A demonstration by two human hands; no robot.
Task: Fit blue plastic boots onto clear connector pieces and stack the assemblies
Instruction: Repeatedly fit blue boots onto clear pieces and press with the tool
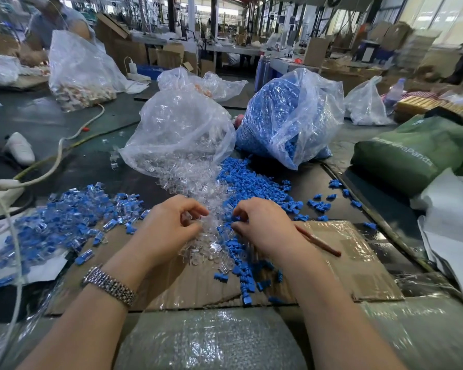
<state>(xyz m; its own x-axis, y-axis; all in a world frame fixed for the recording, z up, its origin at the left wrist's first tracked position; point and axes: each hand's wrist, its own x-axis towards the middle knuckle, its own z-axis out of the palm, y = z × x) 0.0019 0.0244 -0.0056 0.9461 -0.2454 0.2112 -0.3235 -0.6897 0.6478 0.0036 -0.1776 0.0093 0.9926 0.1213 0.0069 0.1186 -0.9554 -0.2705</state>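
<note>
Your left hand (169,222) pinches a clear connector piece (186,218) with curled fingers; your right hand (262,222) pinches a blue boot (237,219). Both hover over the loose clear and blue heaps mid-desk; finished assemblies (64,220) lie toward the left edge.

Green bag (409,153) right; red pencil (318,241) on cardboard (358,268); white cable (64,145) left.

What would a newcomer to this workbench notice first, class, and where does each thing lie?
First, the two hands at centre: the left hand pinches a clear connector piece and the right hand picks at loose blue boots. Behind them stand a bag of clear pieces and, to its right, a bag of blue boots. The finished assemblies are heaped at left.
</note>
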